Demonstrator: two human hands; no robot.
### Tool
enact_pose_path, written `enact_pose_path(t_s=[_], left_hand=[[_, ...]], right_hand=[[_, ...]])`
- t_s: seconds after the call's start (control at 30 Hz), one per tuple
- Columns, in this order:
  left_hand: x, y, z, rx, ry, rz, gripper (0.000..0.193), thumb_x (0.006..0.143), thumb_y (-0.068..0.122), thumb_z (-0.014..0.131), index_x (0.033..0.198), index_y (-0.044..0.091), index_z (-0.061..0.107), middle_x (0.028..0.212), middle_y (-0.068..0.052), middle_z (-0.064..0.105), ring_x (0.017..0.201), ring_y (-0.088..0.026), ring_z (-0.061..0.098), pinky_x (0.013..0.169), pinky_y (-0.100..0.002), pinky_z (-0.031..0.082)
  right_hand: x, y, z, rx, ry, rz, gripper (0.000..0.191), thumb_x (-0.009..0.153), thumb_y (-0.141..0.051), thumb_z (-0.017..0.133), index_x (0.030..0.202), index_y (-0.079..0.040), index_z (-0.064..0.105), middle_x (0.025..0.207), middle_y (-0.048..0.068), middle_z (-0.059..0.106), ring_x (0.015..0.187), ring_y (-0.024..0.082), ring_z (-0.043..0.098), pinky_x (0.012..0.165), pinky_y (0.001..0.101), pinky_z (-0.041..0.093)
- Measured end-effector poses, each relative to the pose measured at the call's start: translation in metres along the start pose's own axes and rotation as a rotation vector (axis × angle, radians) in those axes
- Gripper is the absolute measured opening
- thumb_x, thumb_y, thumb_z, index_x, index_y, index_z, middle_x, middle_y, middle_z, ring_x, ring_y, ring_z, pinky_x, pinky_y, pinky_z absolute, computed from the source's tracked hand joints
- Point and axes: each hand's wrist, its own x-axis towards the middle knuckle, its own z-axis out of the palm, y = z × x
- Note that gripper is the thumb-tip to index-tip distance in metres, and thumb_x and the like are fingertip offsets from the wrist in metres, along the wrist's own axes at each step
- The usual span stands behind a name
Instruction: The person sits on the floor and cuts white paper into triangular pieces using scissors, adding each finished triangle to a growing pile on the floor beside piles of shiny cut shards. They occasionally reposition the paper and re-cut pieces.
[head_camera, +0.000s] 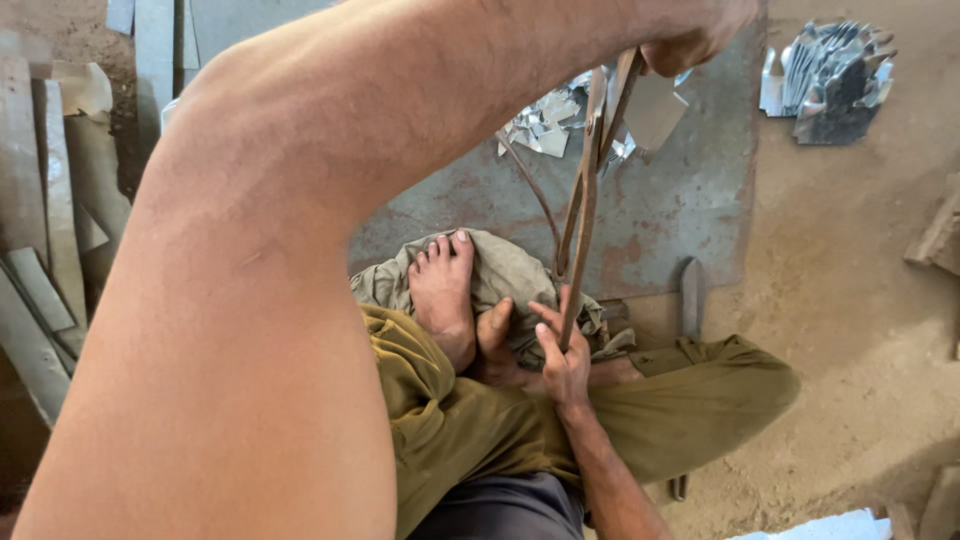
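Long rusty metal shears (585, 200) stand near upright over grey metal sheet (690, 190) on floor. Right hand (565, 355) grasps lower handle; left hand (690, 40) clenched on upper handle. Likely heavy, stiff, rough, not slippery; hold at handle ends. Sharp offcuts (545, 125) beyond blades; cut-piece pile (830, 80) well apart. Bare foot (442, 290) on cloth (500, 265) just beside. Open dirt floor (850, 300) at right.

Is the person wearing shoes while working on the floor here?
No, the foot is bare, toes showing, resting on a crumpled cloth.

Sandy dirt floor (850, 300), rusty grey metal sheet (680, 190) on it, shiny cut-metal pile (830, 80), crumpled cloth (510, 270)
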Motion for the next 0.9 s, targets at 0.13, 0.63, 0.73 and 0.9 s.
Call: enact_pose_path(t_s=[0.13,0.63,0.73,0.9], left_hand=[[0.014,-0.011,0.008,-0.003,-0.022,-0.002,0.002,0.087,0.003,0.074,0.087,0.005,0.075,0.075,-0.003,0.073,0.067,-0.008,0.068,0.061,-0.027,0.058],[0.018,-0.021,0.024,0.068,0.006,-0.027,0.002,0.087,0.007,0.076,0.088,0.005,0.075,0.076,-0.003,0.074,0.066,-0.009,0.068,0.06,-0.028,0.057],[0.02,-0.022,0.029,0.083,0.004,-0.028,0.002,0.088,0.008,0.076,0.088,0.006,0.075,0.076,-0.004,0.074,0.066,-0.009,0.068,0.06,-0.028,0.056],[0.024,-0.025,0.04,0.103,0.003,-0.02,0.003,0.088,0.009,0.077,0.089,0.006,0.076,0.076,-0.004,0.074,0.066,-0.009,0.068,0.06,-0.029,0.056]], right_hand=[[0.001,0.001,0.0,-0.022,-0.003,0.033,0.036,0.098,-0.018,0.057,0.129,-0.004,0.068,0.167,0.022,0.031,0.146,0.032,0.045,0.11,0.0401,0.042],[0.008,0.008,0.004,-0.177,0.081,-0.089,0.028,0.098,-0.012,0.059,0.118,-0.001,0.076,0.135,0.019,0.068,0.141,0.029,0.051,0.117,0.0391,0.036],[-0.024,-0.013,-0.002,0.067,-0.004,0.038,0.029,0.096,-0.012,0.057,0.117,-0.002,0.075,0.163,0.016,0.04,0.151,0.027,0.036,0.113,0.0384,0.034],[-0.017,-0.015,0.005,0.086,-0.008,0.063,0.032,0.098,-0.014,0.053,0.119,-0.004,0.075,0.162,0.016,0.047,0.149,0.027,0.044,0.117,0.039,0.036]])
